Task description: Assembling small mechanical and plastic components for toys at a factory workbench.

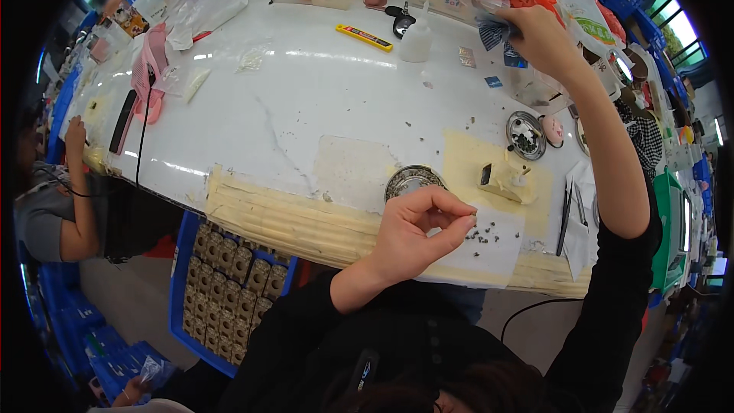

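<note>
My left hand (pixel 417 233) is above the near edge of the table, thumb and forefinger pinched on a tiny dark piece (pixel 473 215). Just beyond the fingertips several similar small dark pieces (pixel 482 237) lie scattered on white paper. Partly behind this hand is a round metal dish (pixel 411 178) with small bits in it. Stretched to the far right, my right hand (pixel 540 40) is closed on a crumpled blue-grey striped packet or cloth (pixel 493 30); which of the two I cannot tell. A cream taped block (pixel 508 182) stands on yellow tape between the hands.
A second metal dish (pixel 525 135) holds dark bits. Tweezers (pixel 565 218) lie on the right. A white squeeze bottle (pixel 416 42) and yellow cutter (pixel 364 37) are farther back. A blue crate (pixel 182 291) of metallic parts stands below. Another person's arm (pixel 74 183) is at left.
</note>
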A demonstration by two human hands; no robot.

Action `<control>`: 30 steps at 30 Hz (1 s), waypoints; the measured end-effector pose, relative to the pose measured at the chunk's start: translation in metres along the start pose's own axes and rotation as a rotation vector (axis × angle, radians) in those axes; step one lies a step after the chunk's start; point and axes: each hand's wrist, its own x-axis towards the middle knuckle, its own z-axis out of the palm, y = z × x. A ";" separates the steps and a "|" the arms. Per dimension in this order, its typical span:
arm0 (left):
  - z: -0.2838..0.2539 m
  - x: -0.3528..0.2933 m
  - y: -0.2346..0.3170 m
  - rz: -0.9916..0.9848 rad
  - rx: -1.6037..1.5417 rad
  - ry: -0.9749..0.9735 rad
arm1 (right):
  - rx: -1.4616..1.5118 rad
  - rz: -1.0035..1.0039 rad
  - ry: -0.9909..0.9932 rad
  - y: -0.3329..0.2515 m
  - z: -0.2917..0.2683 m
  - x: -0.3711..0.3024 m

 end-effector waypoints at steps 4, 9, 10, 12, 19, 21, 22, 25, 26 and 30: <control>0.001 -0.001 -0.001 0.016 -0.016 -0.025 | 0.020 -0.053 0.052 -0.013 -0.050 -0.008; -0.003 -0.006 0.009 -0.084 -0.197 -0.358 | 0.103 -0.338 0.178 -0.105 -0.069 0.010; -0.006 -0.008 0.010 -0.106 -0.251 -0.420 | 0.104 -0.472 0.137 -0.135 -0.066 0.018; -0.010 -0.010 0.011 -0.155 -0.357 -0.553 | -0.003 -0.632 0.074 -0.168 -0.026 0.032; -0.010 -0.010 0.010 -0.194 -0.419 -0.706 | 0.118 -0.719 -0.209 -0.229 0.030 0.079; -0.010 -0.008 0.009 -0.215 -0.427 -0.713 | 0.150 -0.677 -0.226 -0.214 0.022 0.079; -0.011 -0.008 0.009 -0.225 -0.429 -0.715 | 0.194 -0.631 -0.217 -0.204 0.016 0.077; -0.014 -0.012 0.009 -0.199 -0.425 -0.722 | 0.200 -0.468 -0.252 -0.165 -0.014 0.069; -0.013 -0.010 0.009 -0.190 -0.429 -0.744 | 0.117 -0.381 -0.307 -0.145 -0.025 0.063; -0.012 -0.009 0.009 -0.131 -0.406 -0.737 | 0.037 -0.118 -0.462 -0.066 -0.024 0.024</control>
